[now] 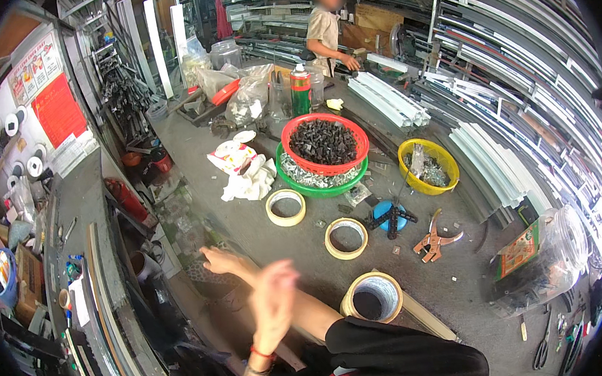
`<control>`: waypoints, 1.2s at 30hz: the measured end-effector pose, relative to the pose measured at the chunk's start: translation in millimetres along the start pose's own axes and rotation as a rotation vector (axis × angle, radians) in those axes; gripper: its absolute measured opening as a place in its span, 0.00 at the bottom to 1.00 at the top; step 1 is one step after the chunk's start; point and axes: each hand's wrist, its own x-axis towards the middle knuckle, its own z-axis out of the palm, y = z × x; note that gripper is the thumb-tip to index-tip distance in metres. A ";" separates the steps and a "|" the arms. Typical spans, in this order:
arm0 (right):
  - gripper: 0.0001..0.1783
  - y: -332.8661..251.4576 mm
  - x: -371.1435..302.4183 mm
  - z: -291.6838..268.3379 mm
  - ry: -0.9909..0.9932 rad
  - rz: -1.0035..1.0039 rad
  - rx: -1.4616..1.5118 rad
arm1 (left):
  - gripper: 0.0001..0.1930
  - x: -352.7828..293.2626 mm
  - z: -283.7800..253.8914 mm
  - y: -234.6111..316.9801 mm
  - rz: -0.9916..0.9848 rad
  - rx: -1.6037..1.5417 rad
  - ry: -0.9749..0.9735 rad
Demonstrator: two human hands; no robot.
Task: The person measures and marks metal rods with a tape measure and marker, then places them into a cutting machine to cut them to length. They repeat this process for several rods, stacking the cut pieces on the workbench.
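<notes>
Black sleeve closest, thick tape roll lies right of the left hand.

Blown-out glare at right edge; left hand motion-blurred; racked metal bars bowed by fisheye; corners black.

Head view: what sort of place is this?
Likely a workshop for metal or similar profiles: long bars are stacked at the right, white profiles lie on the grey worktop, and a red basket holds small dark parts.
</notes>
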 end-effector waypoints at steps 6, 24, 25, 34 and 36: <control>0.24 8.6 -2.3 -4.1 -0.148 0.056 0.185 | 0.14 -7.9 27.6 -37.4 0.150 0.399 -0.454; 0.21 -25.9 5.7 -43.1 -0.094 0.298 0.876 | 0.13 -16.0 26.7 -38.6 0.226 0.396 -0.356; 0.21 -23.7 6.5 -46.1 -0.025 0.371 1.060 | 0.13 -15.3 27.1 -39.0 0.240 0.389 -0.350; 0.19 -3.6 20.5 -33.5 0.421 0.413 1.803 | 0.13 -11.8 28.0 -42.0 0.242 0.379 -0.365; 0.20 1.3 28.3 -26.4 0.406 0.377 1.892 | 0.13 -11.6 27.8 -41.6 0.214 0.379 -0.380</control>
